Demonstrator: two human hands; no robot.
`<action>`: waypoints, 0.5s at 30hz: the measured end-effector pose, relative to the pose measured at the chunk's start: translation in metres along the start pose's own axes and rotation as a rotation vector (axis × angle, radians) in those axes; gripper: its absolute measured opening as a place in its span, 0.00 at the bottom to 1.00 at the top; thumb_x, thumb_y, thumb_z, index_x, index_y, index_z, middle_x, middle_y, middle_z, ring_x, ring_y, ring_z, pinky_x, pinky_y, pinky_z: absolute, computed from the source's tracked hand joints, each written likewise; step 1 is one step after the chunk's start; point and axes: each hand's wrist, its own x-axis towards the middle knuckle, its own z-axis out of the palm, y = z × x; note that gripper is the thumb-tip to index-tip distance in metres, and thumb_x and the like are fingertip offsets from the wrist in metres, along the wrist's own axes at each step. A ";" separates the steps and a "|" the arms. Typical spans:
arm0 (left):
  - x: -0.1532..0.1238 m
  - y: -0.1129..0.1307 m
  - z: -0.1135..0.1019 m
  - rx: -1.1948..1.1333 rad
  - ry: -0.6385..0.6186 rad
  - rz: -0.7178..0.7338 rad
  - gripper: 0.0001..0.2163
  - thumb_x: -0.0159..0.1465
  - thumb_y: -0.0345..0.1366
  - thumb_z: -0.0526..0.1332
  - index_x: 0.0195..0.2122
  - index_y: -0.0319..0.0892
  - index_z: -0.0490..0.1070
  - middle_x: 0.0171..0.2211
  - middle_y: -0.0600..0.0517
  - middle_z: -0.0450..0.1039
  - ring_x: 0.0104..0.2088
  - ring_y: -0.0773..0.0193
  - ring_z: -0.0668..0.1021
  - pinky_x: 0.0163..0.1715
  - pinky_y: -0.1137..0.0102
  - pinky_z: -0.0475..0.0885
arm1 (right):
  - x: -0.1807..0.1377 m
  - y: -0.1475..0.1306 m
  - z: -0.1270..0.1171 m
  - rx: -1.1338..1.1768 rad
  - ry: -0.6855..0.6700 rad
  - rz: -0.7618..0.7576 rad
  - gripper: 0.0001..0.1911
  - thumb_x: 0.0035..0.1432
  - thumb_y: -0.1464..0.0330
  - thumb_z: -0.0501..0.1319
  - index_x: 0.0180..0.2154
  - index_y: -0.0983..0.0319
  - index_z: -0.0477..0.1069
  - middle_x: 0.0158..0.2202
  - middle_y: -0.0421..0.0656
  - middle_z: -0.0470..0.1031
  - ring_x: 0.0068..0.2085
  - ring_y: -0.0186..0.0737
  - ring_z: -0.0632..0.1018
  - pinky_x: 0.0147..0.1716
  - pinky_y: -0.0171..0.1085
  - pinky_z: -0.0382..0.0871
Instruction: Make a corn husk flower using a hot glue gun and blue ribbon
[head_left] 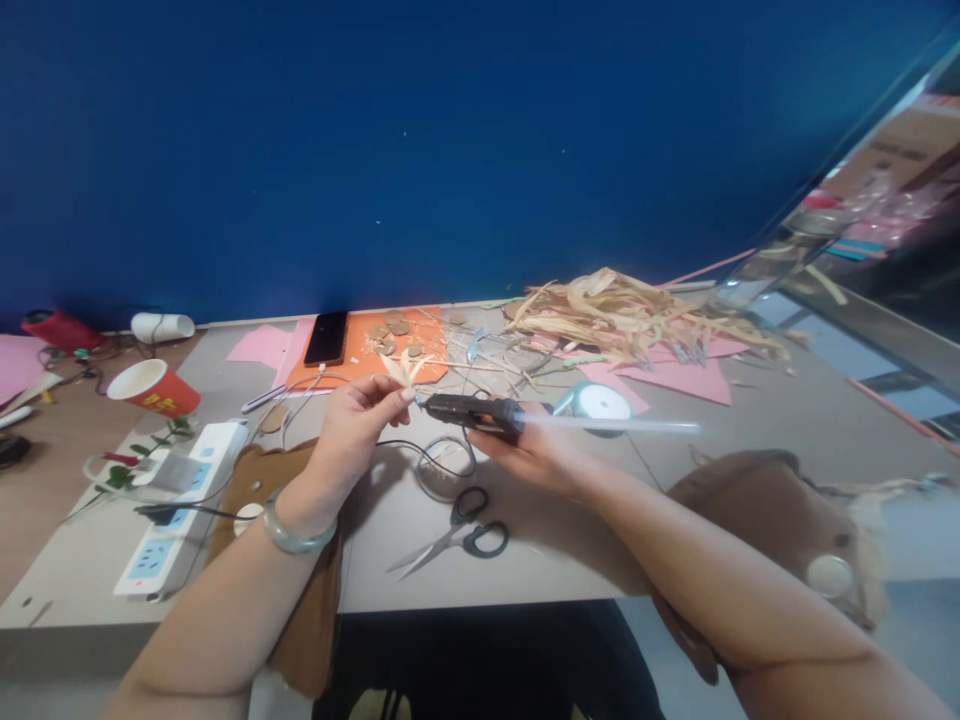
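Note:
My left hand pinches a small pale piece of dried husk whose strips fan out above the fingertips. Wrapped round a black hot glue gun is my right hand. The gun's nozzle points left and meets the husk piece or nearly so; I cannot tell if they touch. From the gun's rear a long clear glue stick sticks out to the right. Below the hands lie open-bladed scissors with black handles. Brown fabric items lie beneath my left forearm.
A heap of dried husk strips covers the back right. A phone rests on orange paper. Left are a white power strip with cables and a red paper cup. A ribbon roll and brown bag sit right.

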 end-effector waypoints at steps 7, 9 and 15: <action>0.000 0.000 0.000 0.010 0.000 -0.022 0.09 0.54 0.39 0.69 0.26 0.40 0.73 0.19 0.55 0.70 0.21 0.69 0.71 0.25 0.73 0.66 | 0.001 0.000 0.000 0.051 0.024 -0.040 0.13 0.62 0.63 0.56 0.42 0.64 0.74 0.35 0.45 0.79 0.35 0.42 0.78 0.35 0.37 0.71; 0.000 0.000 0.000 0.012 0.006 -0.020 0.09 0.53 0.39 0.69 0.26 0.40 0.73 0.19 0.54 0.70 0.21 0.69 0.71 0.25 0.73 0.66 | 0.001 0.001 0.001 0.055 0.021 -0.038 0.13 0.62 0.63 0.56 0.42 0.64 0.74 0.36 0.46 0.79 0.35 0.42 0.78 0.36 0.37 0.71; 0.000 -0.001 0.000 0.005 0.005 -0.016 0.09 0.54 0.39 0.69 0.26 0.39 0.73 0.19 0.54 0.71 0.21 0.70 0.70 0.25 0.73 0.66 | 0.000 -0.001 -0.001 0.027 0.016 -0.034 0.13 0.62 0.63 0.56 0.40 0.64 0.74 0.32 0.45 0.78 0.32 0.41 0.77 0.32 0.35 0.69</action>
